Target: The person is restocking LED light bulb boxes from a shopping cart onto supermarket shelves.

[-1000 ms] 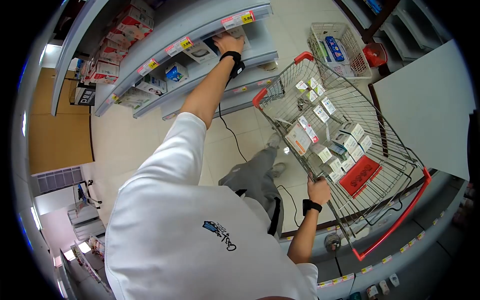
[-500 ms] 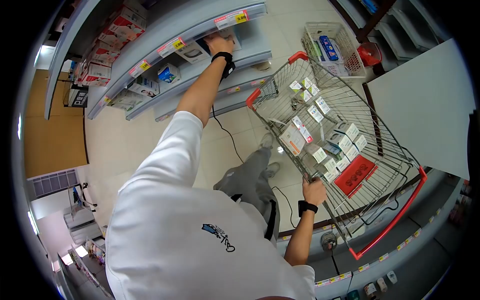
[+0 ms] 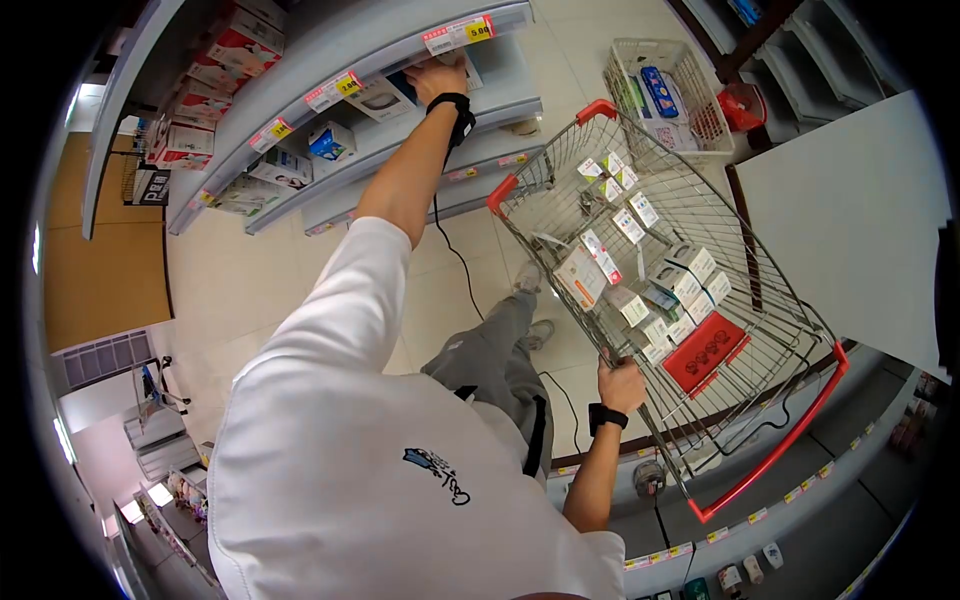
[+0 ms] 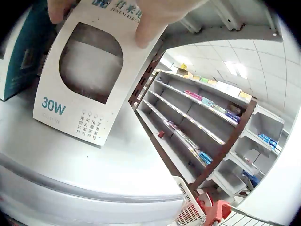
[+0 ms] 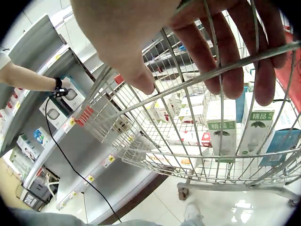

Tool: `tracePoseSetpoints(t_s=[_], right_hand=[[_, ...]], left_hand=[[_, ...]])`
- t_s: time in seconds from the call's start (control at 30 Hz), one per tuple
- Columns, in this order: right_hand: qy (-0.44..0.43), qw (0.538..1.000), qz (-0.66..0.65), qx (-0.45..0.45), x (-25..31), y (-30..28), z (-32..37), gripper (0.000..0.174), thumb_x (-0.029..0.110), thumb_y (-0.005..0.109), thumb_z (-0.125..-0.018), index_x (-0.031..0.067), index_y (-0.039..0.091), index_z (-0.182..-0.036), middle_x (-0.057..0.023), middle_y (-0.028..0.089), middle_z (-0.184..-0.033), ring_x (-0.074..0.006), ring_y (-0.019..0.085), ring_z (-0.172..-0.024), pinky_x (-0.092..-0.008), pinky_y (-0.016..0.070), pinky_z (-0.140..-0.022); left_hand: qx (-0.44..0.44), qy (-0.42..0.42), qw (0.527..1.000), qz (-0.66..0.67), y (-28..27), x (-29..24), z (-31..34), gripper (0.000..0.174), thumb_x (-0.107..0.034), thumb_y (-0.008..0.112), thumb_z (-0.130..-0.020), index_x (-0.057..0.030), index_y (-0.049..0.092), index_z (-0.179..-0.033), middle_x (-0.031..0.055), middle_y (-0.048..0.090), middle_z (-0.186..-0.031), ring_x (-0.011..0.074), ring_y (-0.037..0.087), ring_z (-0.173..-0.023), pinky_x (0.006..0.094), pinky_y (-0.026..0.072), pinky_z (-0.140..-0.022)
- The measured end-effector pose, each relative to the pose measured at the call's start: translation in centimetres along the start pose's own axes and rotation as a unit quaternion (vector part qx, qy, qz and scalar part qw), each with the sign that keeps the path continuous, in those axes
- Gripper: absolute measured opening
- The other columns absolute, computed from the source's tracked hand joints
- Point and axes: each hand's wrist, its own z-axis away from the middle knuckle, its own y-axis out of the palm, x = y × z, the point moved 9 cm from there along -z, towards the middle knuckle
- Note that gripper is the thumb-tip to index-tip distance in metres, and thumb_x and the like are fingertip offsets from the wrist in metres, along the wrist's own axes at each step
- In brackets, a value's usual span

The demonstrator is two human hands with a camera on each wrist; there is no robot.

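Pinching a white box (image 4: 80,92) on the shelf (image 4: 117,165) are the left fingers (image 4: 148,28); right fingers (image 5: 223,47) curl round the cart rim (image 3: 500,190).

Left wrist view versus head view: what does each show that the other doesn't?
Only the left wrist view: the white 30W box with its print and oval window, pinched at its top edge by the left hand. Only the head view: the right hand gripping the shopping cart by its wire rim, and the small boxes lying inside. Both: the left hand at the grey shelf, and a red corner of the cart.
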Motion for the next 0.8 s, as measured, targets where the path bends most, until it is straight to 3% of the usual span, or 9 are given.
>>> tracePoseSetpoints(t_s=[0.07,0.13,0.2,0.33,0.43,0.53,0.67,0.73,0.8], right_hand=[[-0.016,0.999,0.001,-0.037,0.0,-0.1,0.0,0.052,0.063,0.062,-0.073,0.0118,0.07,-0.076,-0.0144,0.068,-0.072,-0.0352,0.067,-0.069,-0.046,0.0519,-0.059],[-0.018,0.999,-0.003,-0.032,-0.1,0.0,0.0,0.051,0.063,0.062,-0.073,0.012,0.069,-0.075,-0.0147,0.068,-0.071,-0.0354,0.067,-0.068,-0.046,0.0519,-0.059],[-0.017,0.999,-0.008,-0.028,-0.3,0.0,-0.1,0.051,0.063,0.062,-0.073,0.0121,0.069,-0.074,-0.015,0.067,-0.07,-0.0356,0.067,-0.067,-0.0461,0.0519,-0.058],[0.005,1.0,-0.014,0.026,-0.3,0.4,-0.4,0.054,0.063,0.061,-0.076,0.0104,0.071,-0.082,-0.0182,0.068,-0.077,-0.0369,0.067,-0.075,-0.0465,0.0531,-0.065],[-0.015,0.998,-0.051,0.042,-0.9,1.0,-0.1,0.056,0.063,0.06,-0.076,0.0083,0.07,-0.086,-0.019,0.069,-0.081,-0.0368,0.067,-0.079,-0.0468,0.0531,-0.067],[-0.005,0.996,-0.064,0.054,-1.4,0.5,0.0,0.057,0.062,0.062,-0.075,0.0072,0.069,-0.086,-0.019,0.068,-0.08,-0.0364,0.067,-0.078,-0.0462,0.0532,-0.067],[-0.007,0.997,-0.07,0.026,-1.9,0.0,0.2,0.055,0.062,0.063,-0.074,0.0077,0.069,-0.082,-0.0166,0.068,-0.074,-0.0342,0.068,-0.072,-0.0443,0.0536,-0.064],[-0.016,0.997,-0.072,0.018,-2.0,0.2,0.2,0.054,0.062,0.063,-0.074,0.0083,0.07,-0.078,-0.0152,0.068,-0.071,-0.0327,0.068,-0.068,-0.0428,0.0537,-0.061],[-0.033,0.996,-0.077,0.008,-2.1,0.5,0.1,0.055,0.062,0.063,-0.074,0.0082,0.069,-0.078,-0.0143,0.068,-0.071,-0.0319,0.068,-0.067,-0.0426,0.0537,-0.06]], left_hand=[[0.002,-0.001,1.0,0.002,-1.6,0.3,1.2,0.094,-0.043,0.074,-0.071,-0.0037,0.026,-0.142,0.0346,0.029,-0.136,0.0458,0.041,-0.12,0.0445,0.0399,-0.101],[0.032,0.032,0.993,0.108,-3.2,0.1,4.2,0.085,-0.039,0.076,-0.072,-0.0029,0.033,-0.137,0.0312,0.04,-0.127,0.0429,0.043,-0.118,0.0441,0.0402,-0.098],[0.02,0.188,0.97,0.154,-5.1,-0.4,9.4,0.073,-0.034,0.076,-0.074,-0.0027,0.042,-0.13,0.0263,0.05,-0.117,0.0377,0.049,-0.111,0.0427,0.0426,-0.094],[0.144,0.265,0.939,0.165,-8.1,1.1,19.0,0.054,-0.028,0.074,-0.078,-0.0032,0.052,-0.12,0.0167,0.056,-0.105,0.0276,0.057,-0.094,0.0358,0.0493,-0.074],[0.239,0.234,0.925,0.182,-9.1,1.9,23.9,0.045,-0.024,0.071,-0.081,-0.0039,0.053,-0.117,0.0135,0.057,-0.106,0.024,0.057,-0.094,0.0335,0.0499,-0.069],[0.337,0.192,0.898,0.206,-7.5,1.6,27.4,0.024,-0.019,0.07,-0.082,-0.0034,0.06,-0.099,0.0076,0.065,-0.093,0.0165,0.062,-0.08,0.0291,0.0491,-0.067],[0.424,0.191,0.844,0.267,-8.3,-3.7,30.8,0.019,-0.018,0.07,-0.082,-0.0028,0.063,-0.091,0.0047,0.067,-0.084,0.0132,0.062,-0.076,0.0269,0.0475,-0.066],[0.459,0.23,0.821,0.25,-8.7,-6.7,31.8,0.024,-0.019,0.07,-0.081,-0.0009,0.061,-0.094,0.0093,0.065,-0.088,0.0171,0.065,-0.074,0.0289,0.0494,-0.065],[0.444,0.271,0.817,0.248,-9.9,-9.8,31.7,0.023,-0.022,0.069,-0.082,-0.0008,0.062,-0.091,0.0089,0.066,-0.084,0.0154,0.064,-0.073,0.0287,0.0496,-0.064]])
